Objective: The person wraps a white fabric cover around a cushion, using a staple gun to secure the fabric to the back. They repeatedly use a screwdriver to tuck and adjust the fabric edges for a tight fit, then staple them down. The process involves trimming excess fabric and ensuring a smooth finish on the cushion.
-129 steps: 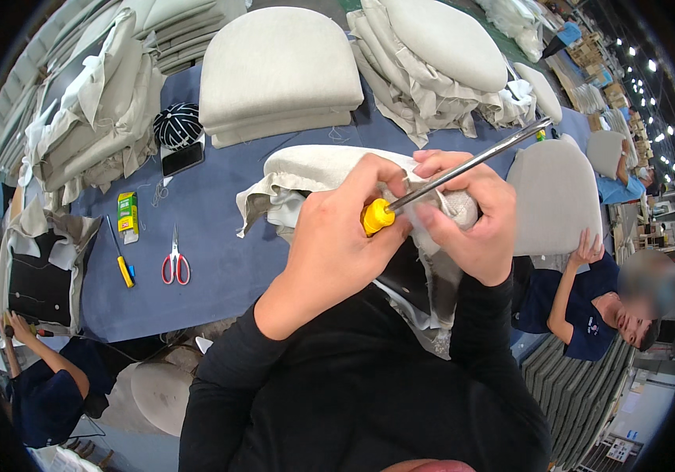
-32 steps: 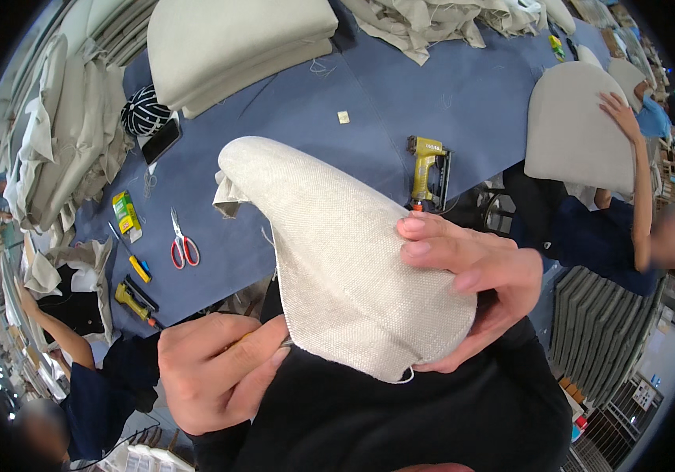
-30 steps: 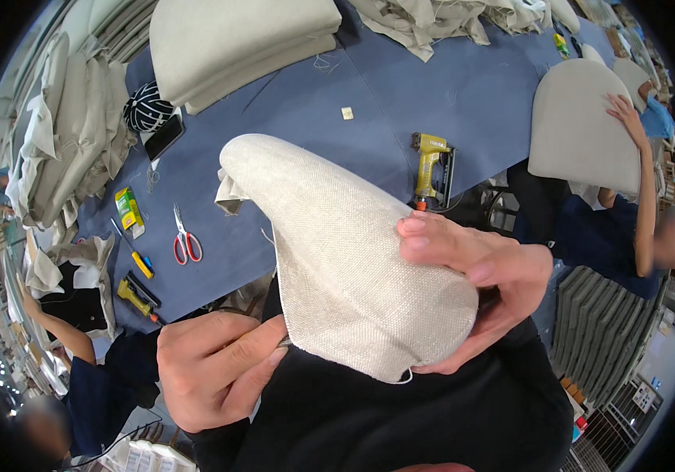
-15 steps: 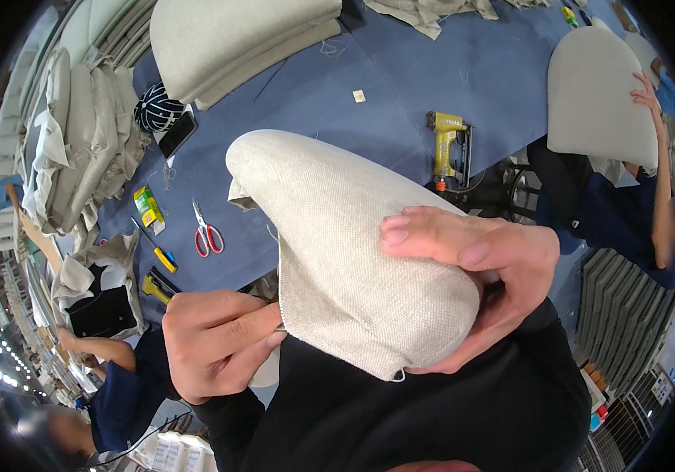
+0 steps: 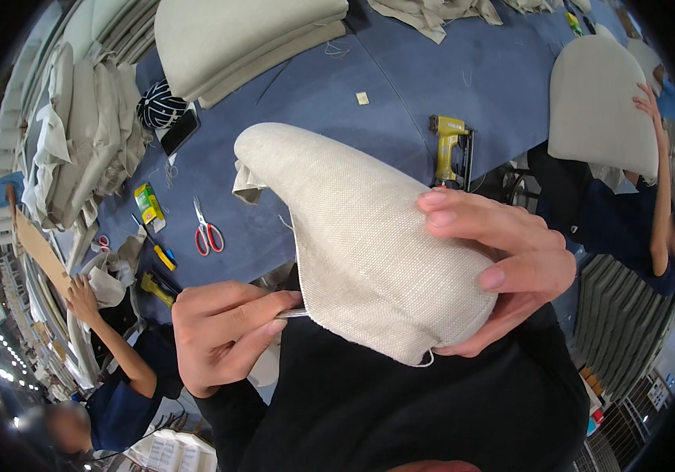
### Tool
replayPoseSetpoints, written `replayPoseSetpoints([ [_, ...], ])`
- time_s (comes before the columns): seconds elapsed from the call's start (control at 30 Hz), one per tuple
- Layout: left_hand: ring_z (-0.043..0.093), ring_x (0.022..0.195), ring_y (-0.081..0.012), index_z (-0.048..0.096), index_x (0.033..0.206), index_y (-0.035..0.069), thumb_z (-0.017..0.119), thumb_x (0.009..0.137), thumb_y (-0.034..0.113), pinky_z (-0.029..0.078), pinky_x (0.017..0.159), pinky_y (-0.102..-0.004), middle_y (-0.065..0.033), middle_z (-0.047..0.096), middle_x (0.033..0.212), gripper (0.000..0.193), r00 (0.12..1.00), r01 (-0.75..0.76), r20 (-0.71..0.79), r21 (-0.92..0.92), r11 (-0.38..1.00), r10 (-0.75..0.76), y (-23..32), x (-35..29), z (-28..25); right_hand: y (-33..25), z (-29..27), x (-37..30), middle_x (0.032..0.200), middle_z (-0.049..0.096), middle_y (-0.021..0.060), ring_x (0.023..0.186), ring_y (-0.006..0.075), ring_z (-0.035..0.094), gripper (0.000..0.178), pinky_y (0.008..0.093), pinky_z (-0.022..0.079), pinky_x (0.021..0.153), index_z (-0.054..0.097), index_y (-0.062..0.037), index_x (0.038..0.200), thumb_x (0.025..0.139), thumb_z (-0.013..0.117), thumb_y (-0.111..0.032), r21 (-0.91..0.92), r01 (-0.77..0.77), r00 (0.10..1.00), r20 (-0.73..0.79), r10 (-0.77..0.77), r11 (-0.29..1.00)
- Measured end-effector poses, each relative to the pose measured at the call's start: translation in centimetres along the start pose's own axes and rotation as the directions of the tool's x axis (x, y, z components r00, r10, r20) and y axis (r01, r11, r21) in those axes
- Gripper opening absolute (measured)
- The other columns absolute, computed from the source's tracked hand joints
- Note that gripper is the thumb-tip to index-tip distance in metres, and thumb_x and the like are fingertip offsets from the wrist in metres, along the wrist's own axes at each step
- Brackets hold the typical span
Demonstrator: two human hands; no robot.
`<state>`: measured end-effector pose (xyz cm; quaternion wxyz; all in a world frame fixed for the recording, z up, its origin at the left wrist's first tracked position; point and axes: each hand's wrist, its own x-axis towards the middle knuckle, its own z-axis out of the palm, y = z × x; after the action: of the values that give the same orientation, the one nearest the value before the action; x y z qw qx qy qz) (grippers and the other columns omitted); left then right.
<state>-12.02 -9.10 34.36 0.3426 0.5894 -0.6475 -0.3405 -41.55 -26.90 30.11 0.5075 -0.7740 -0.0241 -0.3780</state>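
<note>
A padded piece covered in beige woven fabric (image 5: 361, 228) fills the middle of the view, held up close to my chest. My right hand (image 5: 503, 267) wraps over its near right end, fingers spread across the fabric. My left hand (image 5: 223, 330) is closed around a thin metal tool (image 5: 294, 313) whose tip goes under the cover's lower left edge. The tool's handle is hidden inside my fist.
A blue-topped table (image 5: 337, 86) lies beyond, with red-handled scissors (image 5: 207, 233), a yellow staple gun (image 5: 449, 148), a small green and yellow box (image 5: 148, 206), a phone (image 5: 178, 132) and stacked beige cushions (image 5: 243, 39). Other people work at the left (image 5: 105, 346) and right (image 5: 652, 173).
Earlier I held a yellow-handled screwdriver at the piece. Over the last second the covered piece has stayed in my hands while my view shifted slightly; my left hand moved closer to its edge.
</note>
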Motion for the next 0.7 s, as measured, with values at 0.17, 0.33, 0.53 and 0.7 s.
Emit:
replayPoseSetpoints([
  [0.17,0.067,0.058,-0.0199,0.084,0.106,0.002,0.082,0.08,0.004,0.048,0.051,-0.0298,-0.0103,0.074,0.079,0.026,0.998,0.023,-0.06,0.025,0.999,-0.021,1.4,-0.1,0.9,0.4,1.0,0.0,0.13,0.066,0.0411,0.125,0.0529,0.068,0.088,0.0566,0.055,0.105,0.059,-0.0045,0.133,0.06,0.106,-0.019,-0.021,0.046,0.993,-0.11,-0.048,0.999],
  [0.33,0.069,0.062,-0.0239,0.08,0.1,-0.007,0.08,0.079,0.006,0.05,0.057,-0.0301,-0.0163,0.074,0.079,0.025,0.986,0.159,-0.04,-0.007,0.987,-0.159,2.6,-0.5,0.9,0.8,1.1,0.0,0.128,0.068,0.0408,0.12,0.0498,0.072,0.08,0.0531,0.057,0.103,0.063,0.0003,0.125,0.06,0.106,-0.017,0.033,0.029,0.989,-0.144,-0.023,0.999],
  [0.53,0.067,0.058,-0.0194,0.084,0.103,0.001,0.083,0.08,0.005,0.048,0.052,-0.0298,-0.0112,0.074,0.079,0.023,0.992,0.081,-0.093,-0.045,0.996,-0.085,1.2,-0.3,1.3,0.7,1.2,0.0,0.129,0.068,0.0398,0.121,0.0476,0.072,0.08,0.0499,0.058,0.103,0.064,0.0018,0.123,0.058,0.107,-0.018,0.022,0.03,0.982,-0.189,-0.025,0.999],
  [0.7,0.069,0.06,-0.0194,0.084,0.102,0.002,0.083,0.08,0.007,0.049,0.053,-0.0291,-0.0112,0.074,0.078,0.022,0.995,0.037,-0.089,-0.039,0.999,-0.04,0.4,-0.1,1.1,0.9,1.6,-0.3,0.127,0.069,0.0383,0.121,0.0456,0.073,0.082,0.0499,0.059,0.103,0.066,0.001,0.124,0.057,0.108,-0.02,0.0,0.044,0.975,-0.218,-0.043,0.999],
])
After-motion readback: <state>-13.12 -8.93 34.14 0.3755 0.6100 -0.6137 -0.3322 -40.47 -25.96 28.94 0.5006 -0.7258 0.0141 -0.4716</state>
